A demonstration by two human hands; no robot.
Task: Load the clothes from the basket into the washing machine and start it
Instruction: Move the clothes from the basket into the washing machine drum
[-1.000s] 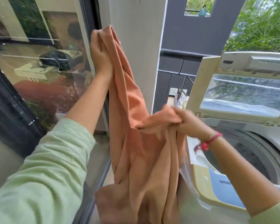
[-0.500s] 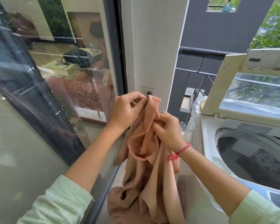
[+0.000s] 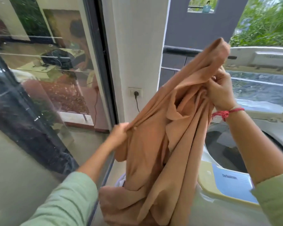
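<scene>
A long peach-orange cloth (image 3: 155, 149) hangs in front of me, its lower end bunched near the bottom of the view. My right hand (image 3: 219, 92) grips its upper part, raised in front of the washing machine's open lid (image 3: 258, 88). My left hand (image 3: 119, 134) pinches a fold lower down at the cloth's left edge. The top-loading washing machine (image 3: 207, 186) stands at the right, and its dark drum (image 3: 222, 149) shows behind the cloth. A sliver of white and purple (image 3: 121, 181) peeks out under the cloth; the basket itself is hidden.
A glass sliding door (image 3: 44, 88) fills the left side. A white pillar (image 3: 137, 51) with a wall socket and plugged cable (image 3: 135, 92) stands behind the cloth. A dark railing (image 3: 176, 51) and greenery lie beyond the machine.
My right hand has lifted the cloth up and to the right, toward the machine. My left hand dropped lower and to the left, stretching the cloth between both hands.
</scene>
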